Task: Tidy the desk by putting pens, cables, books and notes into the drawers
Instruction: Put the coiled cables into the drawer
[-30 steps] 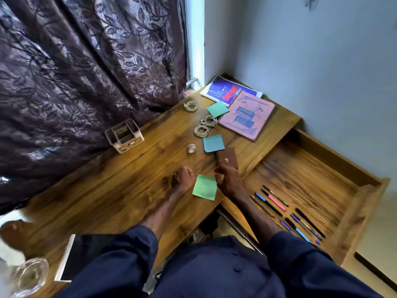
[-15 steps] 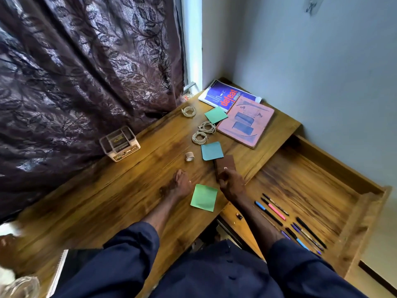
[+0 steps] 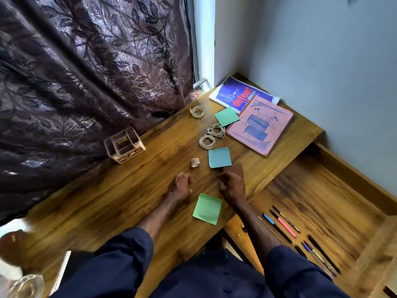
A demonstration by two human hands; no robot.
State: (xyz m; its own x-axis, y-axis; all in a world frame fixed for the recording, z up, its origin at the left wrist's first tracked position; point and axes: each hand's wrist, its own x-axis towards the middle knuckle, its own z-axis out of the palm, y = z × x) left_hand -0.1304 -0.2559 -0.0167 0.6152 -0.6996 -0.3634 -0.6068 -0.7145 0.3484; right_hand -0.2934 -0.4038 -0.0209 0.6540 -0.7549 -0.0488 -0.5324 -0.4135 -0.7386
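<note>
My right hand (image 3: 232, 184) lies curled over the near edge of a small brown pad (image 3: 234, 167) in the middle of the wooden desk (image 3: 133, 190). My left hand (image 3: 180, 186) rests loosely on the desk and holds nothing. Between my wrists sits a green note (image 3: 207, 208). Beyond the brown pad are a blue note (image 3: 219, 157) and a teal note (image 3: 226, 116). Three coiled cables (image 3: 207, 141) (image 3: 216, 130) (image 3: 197, 111) lie behind them. A pink book (image 3: 260, 125) and a blue book (image 3: 240, 93) fill the far corner. Several pens (image 3: 285, 225) lie in the open drawer (image 3: 322, 190) on the right.
A small tape roll (image 3: 195, 162) stands left of the blue note. A clear desk organiser (image 3: 124, 145) sits by the dark curtain (image 3: 86, 72). A spiral notebook (image 3: 64, 269) and a glass (image 3: 25, 287) are at the near left. The wall closes the right side.
My right hand has moved forward from beside the green note onto the brown pad, covering its near half. My left hand stayed on the desk. The camera tilted slightly.
</note>
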